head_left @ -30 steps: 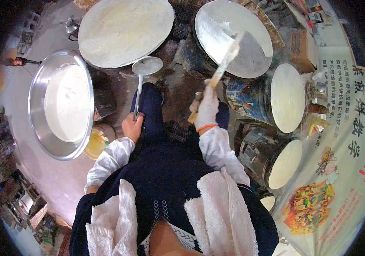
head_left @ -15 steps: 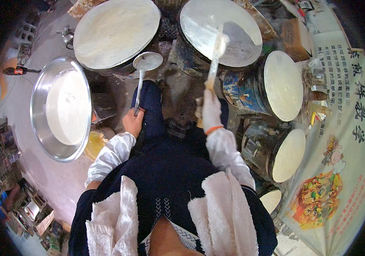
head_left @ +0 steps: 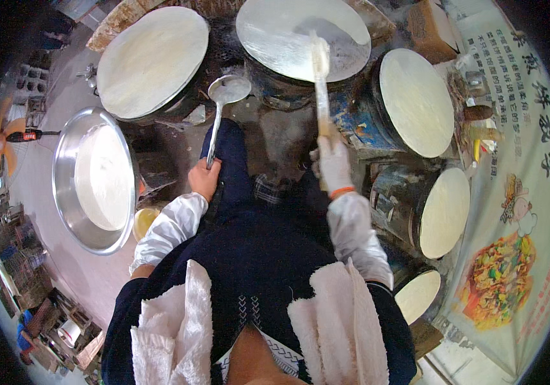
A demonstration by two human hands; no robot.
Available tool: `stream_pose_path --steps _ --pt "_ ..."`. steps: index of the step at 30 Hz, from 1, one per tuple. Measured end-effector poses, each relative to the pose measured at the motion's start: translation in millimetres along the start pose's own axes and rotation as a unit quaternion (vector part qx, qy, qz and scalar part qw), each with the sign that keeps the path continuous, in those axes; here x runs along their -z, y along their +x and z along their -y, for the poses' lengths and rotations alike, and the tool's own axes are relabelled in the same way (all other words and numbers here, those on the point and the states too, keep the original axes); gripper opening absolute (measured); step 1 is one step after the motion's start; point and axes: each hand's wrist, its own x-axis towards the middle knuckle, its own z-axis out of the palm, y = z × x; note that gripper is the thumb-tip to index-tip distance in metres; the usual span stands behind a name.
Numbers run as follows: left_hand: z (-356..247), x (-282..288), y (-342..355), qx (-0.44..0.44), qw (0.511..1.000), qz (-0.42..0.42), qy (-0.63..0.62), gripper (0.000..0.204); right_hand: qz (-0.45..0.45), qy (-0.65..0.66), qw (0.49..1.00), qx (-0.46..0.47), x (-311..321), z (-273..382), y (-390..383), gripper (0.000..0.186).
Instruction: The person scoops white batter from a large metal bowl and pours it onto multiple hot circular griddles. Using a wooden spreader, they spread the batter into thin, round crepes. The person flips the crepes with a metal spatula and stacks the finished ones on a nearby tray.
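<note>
From above, in the head view, the left grip (head_left: 204, 179), which was bare, was closed around the lower part of the handle of a metal ladle (head_left: 230, 90). The bowl of this ladle hung just beside the upper left griddle (head_left: 153, 61), apart from it, and looked smeared with something whitish.

The right grip (head_left: 334, 167), in a white glove with an orange band at the wrist, was clasping the wooden handle of a long spreader (head_left: 320, 61). Its whitened far end lay over the upper middle griddle, where a white layer of batter (head_left: 268, 42) surrounded much of a grey patch (head_left: 349, 54); whether the spreader touched the surface, I could not tell.

At the left stood a steel basin (head_left: 63, 186) with white batter (head_left: 103, 183) inside. Three smaller griddles with pale tops (head_left: 416, 102) made a row at the right, near a printed banner (head_left: 490, 212).
</note>
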Motion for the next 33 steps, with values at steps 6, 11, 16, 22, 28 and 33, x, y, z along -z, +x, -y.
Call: stream_pose_path --steps 6,11,16,22,28,33 --pt "-17.4 -7.1 0.2 0.022 1.000 0.016 -0.001 0.036 0.065 0.075 0.992 -0.078 15.6 44.8 -5.6 0.039" --pt "-27.2 -10.4 -0.5 0.017 1.000 0.003 0.014 0.038 -0.014 -0.127 0.984 0.125 3.9 -21.4 -2.0 0.044" --pt "-24.1 -5.9 -1.3 0.027 0.999 0.008 0.041 0.039 0.040 0.043 0.998 -0.038 100.7 48.1 21.7 0.047" --pt "-38.3 -10.6 -1.7 0.027 0.998 0.022 0.056 0.041 0.172 0.018 0.983 -0.068 83.1 24.5 8.5 0.046" --pt "-37.7 -14.4 0.0 0.009 0.999 0.014 0.040 0.041 -0.020 -0.087 0.992 0.092 116.1 9.9 83.7 0.043" --pt "-40.0 -16.7 4.6 0.013 0.997 0.018 0.069 0.040 -0.185 -0.414 0.873 0.178 97.5 48.0 129.9 0.043"
